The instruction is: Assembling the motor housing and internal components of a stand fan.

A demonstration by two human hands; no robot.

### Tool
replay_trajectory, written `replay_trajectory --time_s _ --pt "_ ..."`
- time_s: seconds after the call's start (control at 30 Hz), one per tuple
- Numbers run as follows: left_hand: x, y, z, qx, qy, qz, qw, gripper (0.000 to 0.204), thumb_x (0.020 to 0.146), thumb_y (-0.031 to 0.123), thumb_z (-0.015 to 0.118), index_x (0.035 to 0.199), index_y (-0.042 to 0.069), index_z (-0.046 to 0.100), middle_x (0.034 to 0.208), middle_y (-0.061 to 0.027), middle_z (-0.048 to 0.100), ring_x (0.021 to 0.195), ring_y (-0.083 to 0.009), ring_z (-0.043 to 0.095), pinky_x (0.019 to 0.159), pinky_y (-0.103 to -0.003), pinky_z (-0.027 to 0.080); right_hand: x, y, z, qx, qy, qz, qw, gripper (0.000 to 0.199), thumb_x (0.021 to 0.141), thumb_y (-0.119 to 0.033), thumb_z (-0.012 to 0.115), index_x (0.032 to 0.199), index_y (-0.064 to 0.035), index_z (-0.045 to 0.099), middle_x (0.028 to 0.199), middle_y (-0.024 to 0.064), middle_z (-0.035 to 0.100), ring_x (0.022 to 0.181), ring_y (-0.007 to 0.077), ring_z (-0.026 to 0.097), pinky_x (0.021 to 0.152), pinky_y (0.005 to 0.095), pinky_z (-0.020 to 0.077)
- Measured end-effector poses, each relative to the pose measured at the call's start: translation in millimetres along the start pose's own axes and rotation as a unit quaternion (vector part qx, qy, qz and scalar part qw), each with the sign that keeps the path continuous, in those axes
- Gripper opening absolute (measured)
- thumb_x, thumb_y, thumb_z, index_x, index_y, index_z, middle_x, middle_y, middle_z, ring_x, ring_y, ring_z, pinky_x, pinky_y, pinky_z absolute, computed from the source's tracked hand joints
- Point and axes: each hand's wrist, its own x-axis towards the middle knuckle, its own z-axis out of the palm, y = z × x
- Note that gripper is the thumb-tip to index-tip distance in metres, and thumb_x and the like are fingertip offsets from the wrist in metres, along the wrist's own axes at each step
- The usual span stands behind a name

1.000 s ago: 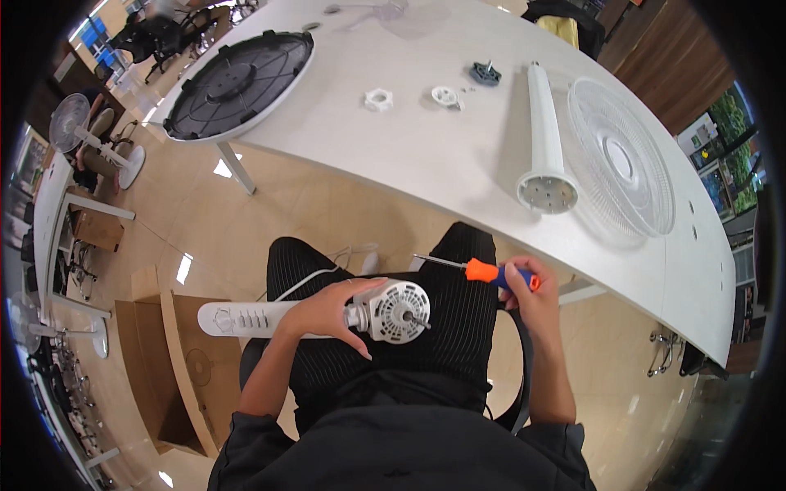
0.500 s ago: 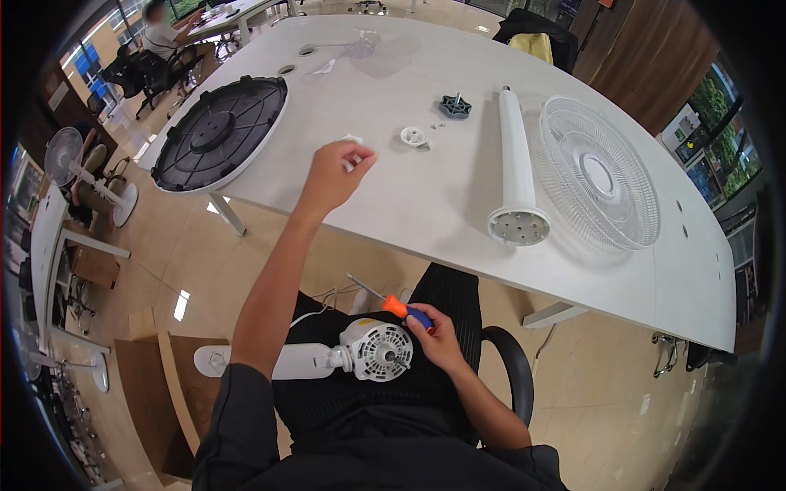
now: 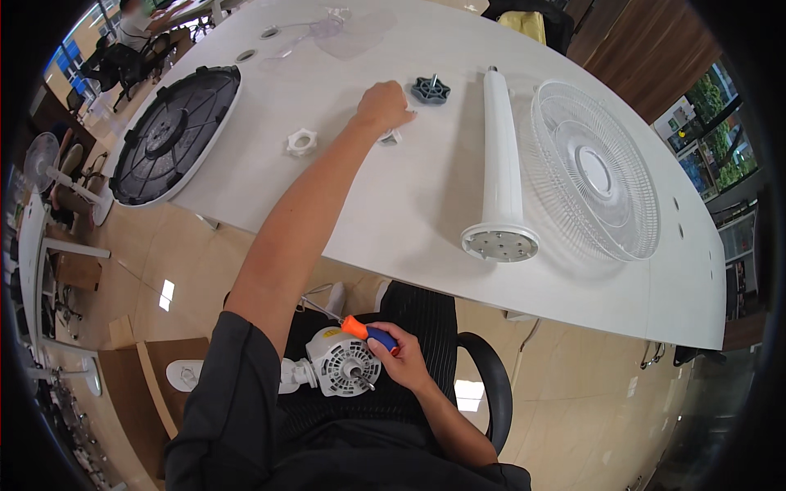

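My left hand (image 3: 386, 106) reaches over the white table, its fingers curled down beside a small white plastic part (image 3: 390, 137). What its fingertips hold, if anything, is hidden. A dark green star-shaped knob (image 3: 430, 89) with an upright stud lies just right of that hand. Left of my left forearm rests a white ring nut (image 3: 301, 141). My right hand (image 3: 399, 358) grips a screwdriver (image 3: 367, 332) with an orange and blue handle. Its shaft points up and left, above the white fan motor (image 3: 344, 362) on my lap. The motor's metal shaft sticks out toward the lower right.
A white fan pole (image 3: 502, 155) lies on the table (image 3: 393, 221), beside a clear fan grille (image 3: 594, 176). At the left edge sits a round black base (image 3: 172, 131). Translucent fan blades (image 3: 352, 33) lie at the back. An open cardboard box (image 3: 135, 393) stands on the floor.
My left hand has moved right and away from me, from near the white ring nut to the small white part. My right hand, still on the screwdriver, has shifted left in view.
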Motion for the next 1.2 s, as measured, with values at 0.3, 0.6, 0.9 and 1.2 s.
replay_trajectory --time_s 0.3,0.6,0.9,1.2 --pt "3.0 -6.3 10.3 -0.036 0.042 0.0 0.998 0.011 0.076 0.011 0.079 0.083 0.003 0.078 0.087 -0.018 0.076 0.083 -0.0302 0.075 0.079 -0.039 0.06 1.0 0.1 -4.1 -0.009 0.004 -0.005 1.0 0.032 0.095 -0.019 0.073 0.119 0.0017 0.068 0.097 0.009 0.072 0.087 0.0098 0.065 0.079 0.0266 0.0538" --pt "-2.2 -20.5 -33.2 -0.071 0.028 -0.01 0.997 0.017 0.092 0.015 0.069 0.098 0.001 0.077 0.093 -0.0187 0.076 0.088 -0.0257 0.073 0.077 -0.037 0.056 -1.8 5.5 1.0 0.006 0.016 -0.038 0.999 0.031 0.097 -0.02 0.072 0.119 0.0014 0.068 0.096 0.005 0.071 0.086 0.0075 0.063 0.079 0.0249 0.0525" --pt "-37.9 -26.5 -119.2 -0.448 0.04 0.01 0.893 0.026 0.1 0.023 0.064 0.105 0.0 0.077 0.076 -0.0041 0.068 0.063 -0.0099 0.06 0.061 -0.031 0.051 -0.6 11.9 4.7 0.018 0.014 -0.036 0.999 0.03 0.098 -0.021 0.07 0.117 0.0019 0.068 0.092 0.0031 0.069 0.084 0.0066 0.063 0.076 0.0239 0.052" --pt "-145.5 -32.4 -25.6 -0.183 0.326 0.014 0.927 0.029 0.102 0.024 0.061 0.115 0.0 0.069 0.095 -0.0154 0.07 0.084 -0.0275 0.066 0.076 -0.039 0.053 -1.1 17.7 5.4 0.047 0.054 -0.016 0.997 0.031 0.099 -0.021 0.069 0.119 0.003 0.066 0.093 0.0051 0.07 0.085 0.0093 0.067 0.077 0.0246 0.054"
